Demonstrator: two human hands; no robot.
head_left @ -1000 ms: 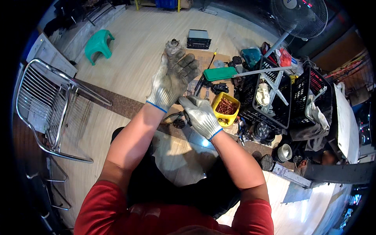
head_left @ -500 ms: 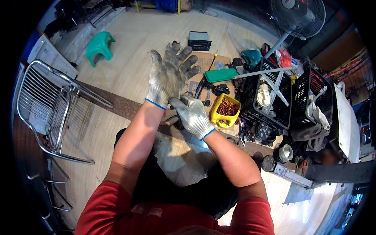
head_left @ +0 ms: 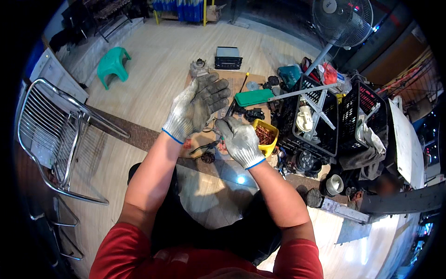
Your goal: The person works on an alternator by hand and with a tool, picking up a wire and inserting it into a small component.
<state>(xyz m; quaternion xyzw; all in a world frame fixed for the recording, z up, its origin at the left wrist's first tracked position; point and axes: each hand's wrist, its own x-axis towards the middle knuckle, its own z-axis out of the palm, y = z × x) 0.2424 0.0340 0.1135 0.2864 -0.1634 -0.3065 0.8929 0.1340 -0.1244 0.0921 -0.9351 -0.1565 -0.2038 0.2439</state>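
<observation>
Head view: at the far left, a metal chair (head_left: 70, 135) with a slatted back is standing on the pale floor (head_left: 153, 51), and a green stool (head_left: 114, 66) is standing a little farther off. Next, the person's left hand (head_left: 197, 104) is reaching forward with its palm turned up. Its grip is standing apart, the fingers loosely opened out and slightly bent. The left hand is wearing a whitish knitted glove (head_left: 179, 114) with a blue hem, and its palm side is showing grey. Just beyond the fingertips, a grey metal part (head_left: 199, 69) is sitting near the edge of a cardboard sheet (head_left: 232, 77). Below the palm, a dark-handled tool (head_left: 202, 148) is lying near a dark round part (head_left: 207, 158). A black box-shaped unit (head_left: 227, 61) is resting at the far side of the cardboard.

Farther right, the person's right hand (head_left: 240, 139), in a matching glove, is pointing its curled fingers toward the heel of the left palm. Whether its grip is together, or touching the left glove, I cannot tell. Beyond it, a green flat case (head_left: 253, 97) is lying on the cardboard. Just beside the right hand, a yellow container (head_left: 268, 150) is holding copper-coloured screw-like pieces (head_left: 264, 135). At the right, two black crates (head_left: 328, 145) are standing side by side, and a fan (head_left: 341, 23) is rising behind them.
</observation>
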